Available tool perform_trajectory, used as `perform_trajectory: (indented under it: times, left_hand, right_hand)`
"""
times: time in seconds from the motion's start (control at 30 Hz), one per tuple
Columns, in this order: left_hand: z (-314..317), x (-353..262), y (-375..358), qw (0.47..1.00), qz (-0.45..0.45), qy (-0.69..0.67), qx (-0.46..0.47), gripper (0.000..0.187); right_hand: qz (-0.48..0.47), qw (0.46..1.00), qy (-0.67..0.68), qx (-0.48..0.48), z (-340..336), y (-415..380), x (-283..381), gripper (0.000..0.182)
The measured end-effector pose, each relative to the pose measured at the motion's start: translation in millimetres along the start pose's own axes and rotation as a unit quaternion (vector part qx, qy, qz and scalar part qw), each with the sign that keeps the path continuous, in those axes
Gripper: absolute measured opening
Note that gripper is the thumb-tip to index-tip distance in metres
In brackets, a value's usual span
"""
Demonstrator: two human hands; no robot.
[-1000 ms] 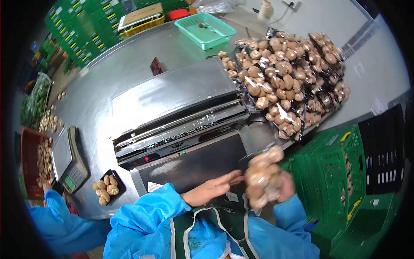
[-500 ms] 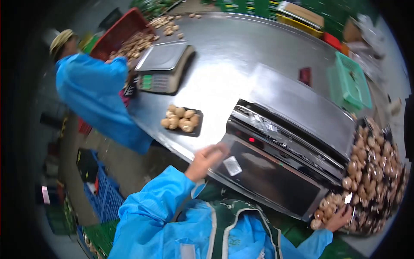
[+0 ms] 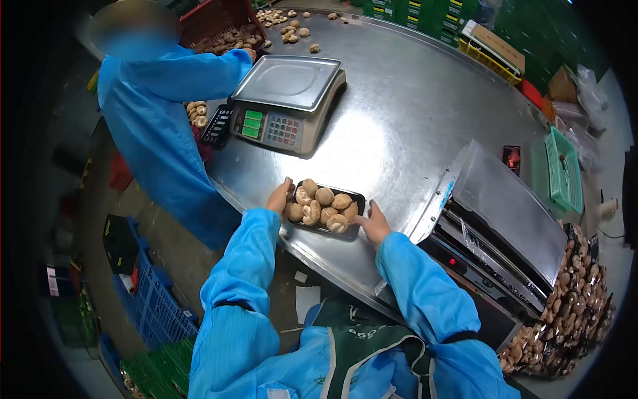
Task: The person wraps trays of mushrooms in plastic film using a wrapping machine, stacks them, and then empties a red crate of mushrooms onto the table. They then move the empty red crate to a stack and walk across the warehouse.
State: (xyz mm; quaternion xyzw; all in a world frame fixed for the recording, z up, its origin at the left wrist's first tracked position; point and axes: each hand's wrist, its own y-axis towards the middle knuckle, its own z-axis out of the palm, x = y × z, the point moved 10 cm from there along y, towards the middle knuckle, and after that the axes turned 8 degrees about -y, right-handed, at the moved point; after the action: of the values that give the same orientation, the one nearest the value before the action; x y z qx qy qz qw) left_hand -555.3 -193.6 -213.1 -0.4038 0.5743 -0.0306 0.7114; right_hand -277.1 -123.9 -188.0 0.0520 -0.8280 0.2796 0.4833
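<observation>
Tray (image 3: 359, 199) of mushrooms (image 3: 327, 214) on the table (image 3: 399, 100) near its edge, left hand (image 3: 280, 196) at 1 end, fingers bunched, right hand (image 3: 376, 226) at the other, thumb kinda spread, can't tell if gripping tbh, scale (image 3: 290, 100) just beyond

Illumination: bright over the bench (image 3: 405, 100); a white glare patch lies on its metal surface behind the mushrooms (image 3: 327, 213), which are in sharp focus. Plastic-wrapped packs (image 3: 565, 312) return small highlights. The floor (image 3: 193, 272) is dim beside the bench. Geometry: wide-angle distortion bows the bench edge; black vignetting closes the corners. The co-worker's head (image 3: 136, 30) is blurred; the left periphery is soft.
</observation>
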Motion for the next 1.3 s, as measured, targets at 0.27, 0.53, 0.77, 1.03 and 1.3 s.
perform_trajectory:
  times: [0.27,0.53,0.77,1.03,1.3]
  left_hand:
    - [42,-53,-52,0.991,-0.007,-0.049,0.122,0.059]
    - [242,-176,-169,0.924,0.016,-0.088,0.371,0.059]
    - [452,-127,-209,0.901,-0.038,0.041,0.431,0.066]
    - [520,-66,-180,0.910,-0.048,0.056,0.408,0.072]
    - [415,-123,-274,0.491,0.607,0.531,0.328,0.034]
  right_hand:
    - [-0.047,0.993,0.102,0.038,-20,-18,35,0.069]
    - [-0.060,0.977,0.204,-0.032,-241,-118,89,0.060]
    - [-0.015,0.955,0.258,-0.146,-417,-168,-30,0.047]
    - [0.054,0.954,0.250,-0.159,-457,-193,-109,0.044]
    - [-0.282,0.824,-0.481,-0.103,-436,-293,-45,0.041]
